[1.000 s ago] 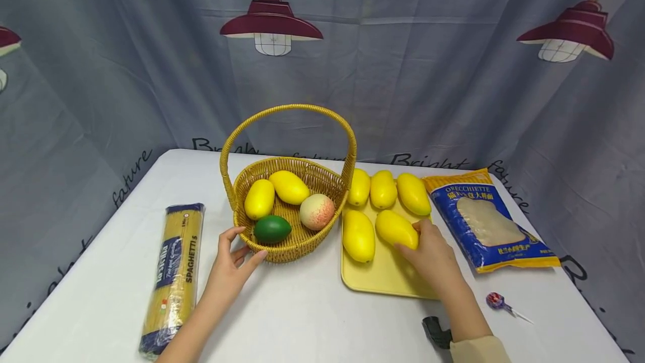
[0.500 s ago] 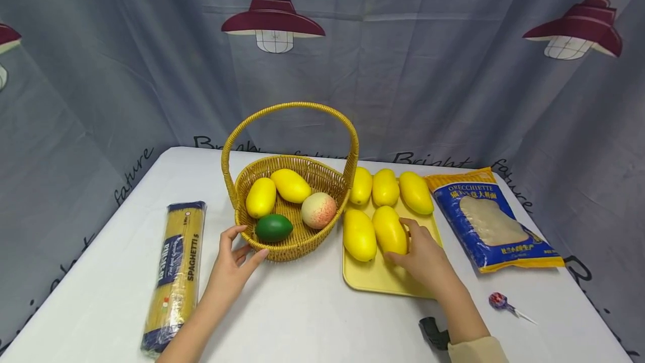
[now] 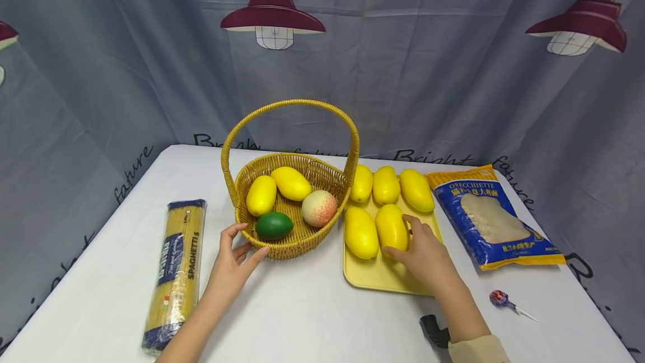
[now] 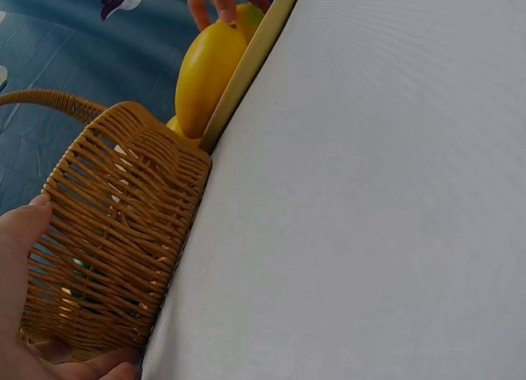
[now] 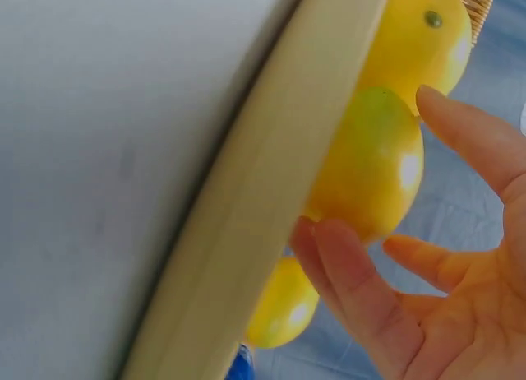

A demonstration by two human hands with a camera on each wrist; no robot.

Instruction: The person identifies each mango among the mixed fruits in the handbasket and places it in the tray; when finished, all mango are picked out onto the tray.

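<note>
My left hand (image 3: pixel 232 265) holds the near left end of the wicker basket (image 3: pixel 297 249), its thumb and index finger spread along the rim in the head view. Two yellow mangoes (image 3: pixel 291 184), a dark green oval fruit (image 3: pixel 274 226) and a peach (image 3: pixel 319 208) lie inside. On the yellow tray (image 3: pixel 375 279), my right hand (image 3: pixel 425 254) has its thumb and fingers around a mango (image 3: pixel 392 227). Thumb and fingertips sit on opposite sides of that mango (image 5: pixel 370 166) in the right wrist view. Another mango (image 3: pixel 361 234) lies left of it, with three more in the row behind.
A spaghetti pack (image 3: pixel 174 273) lies left of the basket. The blue orecchiette bag (image 3: pixel 496 220) is right of the tray. A lollipop (image 3: pixel 500 298) and a black curved object (image 3: pixel 433 331) lie near the right forearm. A curtain (image 3: pixel 322 71) hangs behind the white table.
The mango at the right hand has turned from lying slanted to standing lengthwise beside its neighbour, and the right hand has shifted slightly left with it. The left hand has stayed at the basket.
</note>
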